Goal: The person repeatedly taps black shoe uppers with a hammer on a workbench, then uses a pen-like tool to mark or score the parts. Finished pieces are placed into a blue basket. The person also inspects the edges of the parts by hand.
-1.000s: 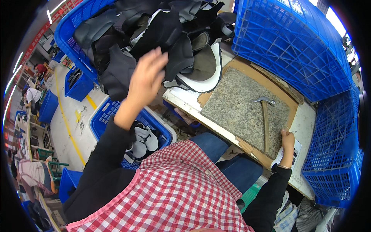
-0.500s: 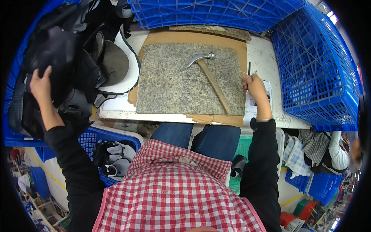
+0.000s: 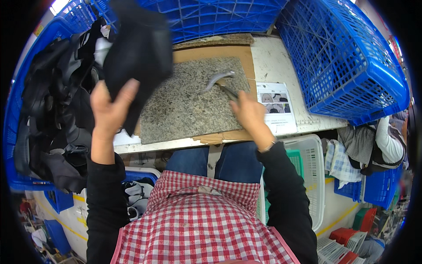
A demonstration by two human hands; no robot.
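My left hand grips a floppy black leather-like piece, thumb on its near face, and lifts it above the left part of a speckled stone-like board. Motion blurs the piece. On the board's right side, my right hand is closed about the handle of a claw hammer. The hammer's metal head is blurred, and my fingers cover most of its wooden handle. Something slender and dark shows at my right fingertips beside the handle; I cannot make out what it is.
A blue crate heaped with black and grey pieces stands left. Blue crates rise at the back and right. A printed sheet lies right of the board. Below are a white basket and a green basket.
My left hand has raised the black piece from the heap and carried it right. My right hand has moved left from the board's edge onto the hammer, whose head has shifted. The view has turned.
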